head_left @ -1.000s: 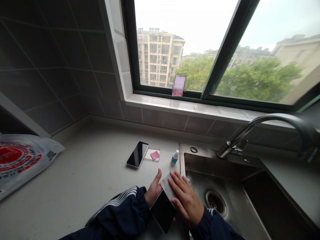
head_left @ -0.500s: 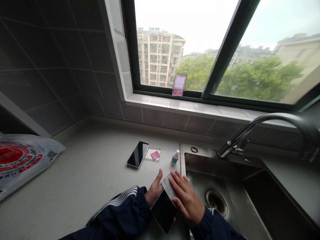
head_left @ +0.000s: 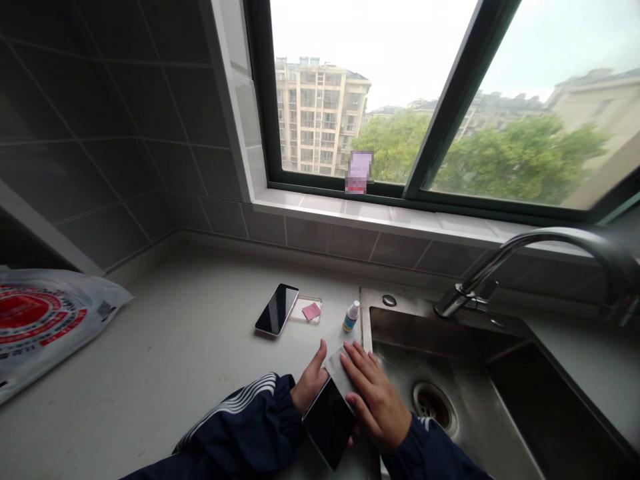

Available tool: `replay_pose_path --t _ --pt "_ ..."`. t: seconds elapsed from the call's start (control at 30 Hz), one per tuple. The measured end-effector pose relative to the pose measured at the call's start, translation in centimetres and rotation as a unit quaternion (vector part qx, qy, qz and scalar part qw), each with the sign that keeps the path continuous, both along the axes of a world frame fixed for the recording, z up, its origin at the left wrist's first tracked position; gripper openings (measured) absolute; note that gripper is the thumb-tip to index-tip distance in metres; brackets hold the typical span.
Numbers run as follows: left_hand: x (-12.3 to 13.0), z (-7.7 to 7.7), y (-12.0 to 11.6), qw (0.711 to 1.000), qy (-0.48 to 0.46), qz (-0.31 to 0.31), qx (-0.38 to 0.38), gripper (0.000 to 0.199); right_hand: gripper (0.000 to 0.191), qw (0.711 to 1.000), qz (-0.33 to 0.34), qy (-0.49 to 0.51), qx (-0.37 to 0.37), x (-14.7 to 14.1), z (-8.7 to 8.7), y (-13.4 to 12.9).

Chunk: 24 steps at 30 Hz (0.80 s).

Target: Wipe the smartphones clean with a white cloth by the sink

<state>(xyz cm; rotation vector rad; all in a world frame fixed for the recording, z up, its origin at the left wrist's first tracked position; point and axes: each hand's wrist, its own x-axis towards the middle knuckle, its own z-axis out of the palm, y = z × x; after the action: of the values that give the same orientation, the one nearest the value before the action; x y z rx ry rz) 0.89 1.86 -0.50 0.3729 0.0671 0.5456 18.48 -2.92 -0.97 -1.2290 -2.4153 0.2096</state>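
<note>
My left hand [head_left: 311,383] supports a dark-screened phone [head_left: 327,423] from its left side and underneath, thumb pointing up and not across the screen. A light grey wiping cloth [head_left: 340,375] covers the phone's upper end. Over it lies my right hand [head_left: 379,400], its fingers long and nearly flat, pressing the cloth against the screen. Most of the cloth's right part is under those fingers. Just beyond the hands a small spray bottle [head_left: 351,317] with a white cap stands upright on the counter.
A second phone [head_left: 277,309] lies on the counter, beside a clear phone case [head_left: 316,301] with a pink cloth piece [head_left: 311,311] on it. On the right are a steel sink [head_left: 395,353] and a faucet [head_left: 467,287]. A printed plastic bag [head_left: 50,333] sits far left.
Almost nothing differs. The whole view has shifted by a few pixels, and both hands keep their places on the phone and cloth.
</note>
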Motion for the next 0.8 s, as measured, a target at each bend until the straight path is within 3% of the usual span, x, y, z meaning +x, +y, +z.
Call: replay_pose_path --t 0.2,0.33,0.43,0.5,0.6,0.8 --pt "0.1 0.1 0.0 1.0 0.022 0.006 0.011 0.075 0.058 1.0 -0.001 0.016 -0.004 0.1 -0.2 0.3" --pt "0.0 0.1 -0.1 0.998 0.02 0.045 0.034 0.07 0.057 0.998 -0.005 0.054 -0.02 0.0 -0.4 0.2" --pt "-0.3 -0.6 -0.1 0.998 0.033 -0.037 0.044 0.081 0.05 0.988 -0.033 0.144 -0.035 -0.1 -0.3 0.0" --pt "-0.6 -1.2 -0.1 0.993 0.055 -0.098 0.042 0.09 0.045 0.97 -0.067 0.225 -0.07 -0.1 -0.1 0.0" --pt "-1.3 -1.8 -0.3 0.985 0.101 -0.132 0.053 0.094 0.041 0.928 -0.1 0.33 -0.144 0.2 0.3 0.2" --pt "-2.4 -0.3 -1.6 0.966 0.187 -0.163 0.072 0.08 0.045 0.873 -0.113 0.42 -0.22 0.4 1.4 0.5"
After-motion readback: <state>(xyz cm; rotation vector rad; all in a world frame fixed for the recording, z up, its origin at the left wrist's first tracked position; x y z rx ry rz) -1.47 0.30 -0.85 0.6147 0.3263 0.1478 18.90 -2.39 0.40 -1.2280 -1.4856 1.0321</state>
